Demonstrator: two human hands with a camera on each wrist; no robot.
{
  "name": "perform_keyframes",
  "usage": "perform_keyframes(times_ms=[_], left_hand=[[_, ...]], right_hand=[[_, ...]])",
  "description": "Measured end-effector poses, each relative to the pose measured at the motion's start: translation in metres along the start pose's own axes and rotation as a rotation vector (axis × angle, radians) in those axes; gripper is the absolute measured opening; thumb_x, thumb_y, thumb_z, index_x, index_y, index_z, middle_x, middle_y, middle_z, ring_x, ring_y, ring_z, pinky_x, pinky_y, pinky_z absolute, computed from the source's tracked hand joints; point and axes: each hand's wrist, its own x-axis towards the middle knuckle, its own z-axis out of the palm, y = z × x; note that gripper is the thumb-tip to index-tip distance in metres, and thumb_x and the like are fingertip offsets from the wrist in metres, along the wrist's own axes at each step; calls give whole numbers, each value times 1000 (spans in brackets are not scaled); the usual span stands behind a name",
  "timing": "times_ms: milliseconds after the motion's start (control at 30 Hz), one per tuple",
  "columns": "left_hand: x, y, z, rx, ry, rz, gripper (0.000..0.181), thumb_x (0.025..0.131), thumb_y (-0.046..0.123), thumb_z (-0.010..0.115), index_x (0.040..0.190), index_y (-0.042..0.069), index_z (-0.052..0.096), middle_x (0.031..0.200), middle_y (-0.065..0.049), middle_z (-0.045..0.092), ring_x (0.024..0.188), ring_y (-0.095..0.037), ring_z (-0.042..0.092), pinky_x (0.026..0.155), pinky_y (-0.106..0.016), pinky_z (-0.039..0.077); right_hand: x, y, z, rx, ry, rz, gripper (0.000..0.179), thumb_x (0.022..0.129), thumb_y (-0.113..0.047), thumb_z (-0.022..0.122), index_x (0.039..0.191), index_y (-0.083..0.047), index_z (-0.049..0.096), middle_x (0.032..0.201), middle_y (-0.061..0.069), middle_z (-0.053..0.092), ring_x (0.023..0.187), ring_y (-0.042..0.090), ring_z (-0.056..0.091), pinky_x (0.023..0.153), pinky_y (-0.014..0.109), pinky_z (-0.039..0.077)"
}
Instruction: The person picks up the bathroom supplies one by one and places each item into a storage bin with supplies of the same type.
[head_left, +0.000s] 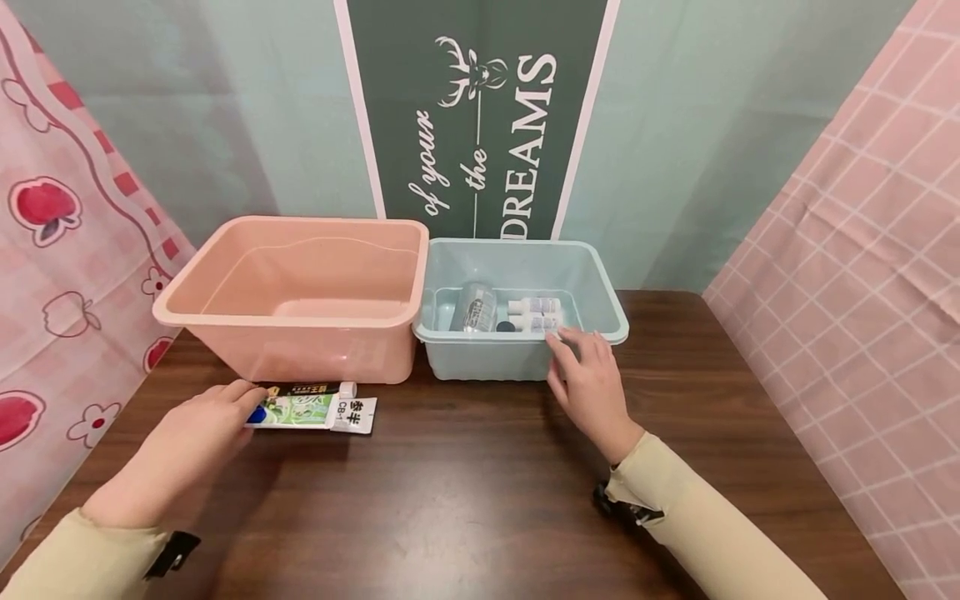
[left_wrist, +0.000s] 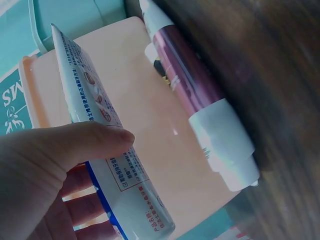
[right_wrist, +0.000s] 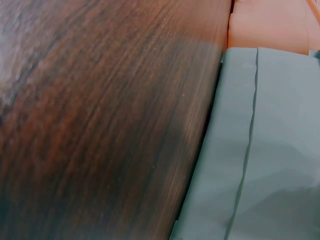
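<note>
In the head view my left hand (head_left: 197,421) holds a green-and-white toothpaste tube (head_left: 300,411) in front of the pink bin. The left wrist view shows the thumb pressed on the tube's printed white back (left_wrist: 107,125), with fingers behind its blue edge. Beside it lies a purple-and-white tube (left_wrist: 190,75), whose white end (head_left: 354,415) shows in the head view. A black tube (head_left: 311,389) lies close along the bin's base. My right hand (head_left: 592,383) rests its fingertips at the front rim of the blue bin (head_left: 491,337), fingers relaxed.
The pink bin (head_left: 292,321) stands against the blue bin's left side. Inside the blue bin are a clear cylindrical container (head_left: 478,308), small white bottles (head_left: 536,306) and a dark round cap (head_left: 506,327). Curtains surround the brown wooden table (head_left: 480,492) at the back and sides.
</note>
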Motion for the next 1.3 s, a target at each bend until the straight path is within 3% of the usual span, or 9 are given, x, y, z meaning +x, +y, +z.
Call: perform_keyframes(times_ms=[67,300,567,767,1000,1300], left_hand=[[2,-1,-5,10,-1,12,46,61,1,75,104,-1,60,102,-15,58,88,-36,57,69,-52,47],[9,-2,-23,56,25,26,71,60,0,75,125,2,48,106,-16,57,87,-38,58,64,-54,47],[19,-1,-31,59,10,52,59,60,4,82,111,2,53,96,-13,55,81,-33,58,61,-51,50],[22,1,-37,75,23,71,48,61,4,80,102,1,56,90,-11,54,78,-32,58,59,-50,48],[25,2,-44,78,46,88,51,60,5,80,104,1,55,90,-10,53,76,-32,58,57,-50,48],[33,5,-54,64,71,110,52,61,-1,76,106,2,51,97,-12,52,82,-33,57,63,-51,49]], right_hand=[[0,0,0,-1,2,1,35,81,-8,58,115,-2,62,112,21,55,103,38,52,95,57,36],[1,-1,1,1,-4,7,36,79,-7,61,115,-2,61,113,20,55,104,38,51,97,57,35],[0,0,2,-7,8,2,35,80,-8,60,115,-2,61,112,20,55,104,38,51,96,58,36],[0,0,3,-6,3,-5,35,81,-8,59,115,-1,61,112,21,54,105,38,51,95,58,36],[0,-2,2,-13,15,-3,34,81,-8,59,114,-1,61,113,21,54,104,38,51,98,57,34],[-1,1,3,-17,23,-6,33,82,-9,56,114,-2,61,112,20,54,105,38,51,98,57,34]])
